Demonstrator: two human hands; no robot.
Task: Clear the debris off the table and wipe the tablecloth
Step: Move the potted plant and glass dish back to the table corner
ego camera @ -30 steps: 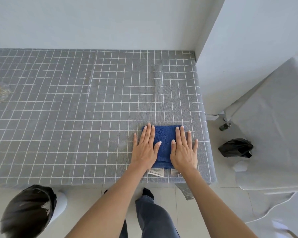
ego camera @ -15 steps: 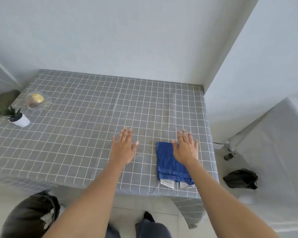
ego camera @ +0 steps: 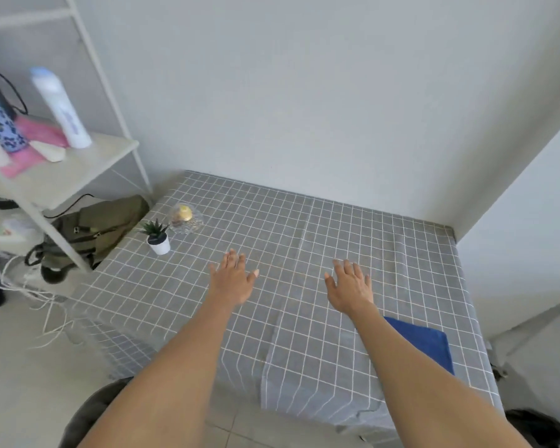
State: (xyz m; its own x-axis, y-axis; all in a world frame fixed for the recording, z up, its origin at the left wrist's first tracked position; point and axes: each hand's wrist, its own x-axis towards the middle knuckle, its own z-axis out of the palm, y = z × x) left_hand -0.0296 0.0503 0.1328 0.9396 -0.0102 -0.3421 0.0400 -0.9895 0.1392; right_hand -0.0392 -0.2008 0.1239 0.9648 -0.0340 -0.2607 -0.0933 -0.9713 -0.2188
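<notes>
At the far left a white shelf is seen, on which a white bottle and a pink cloth are kept, and an olive bag is lodged beneath it against the wall. On the grey checked tablecloth, near its left far corner, a small potted plant is set just beside a glass dish. The left hand is held flat over the middle of the cloth, fingers straight and spread, nothing gripped. The right hand is likewise held flat with fingers spread and nothing gripped. The folded blue towel is left near the right front edge, partly hidden by the right forearm.
</notes>
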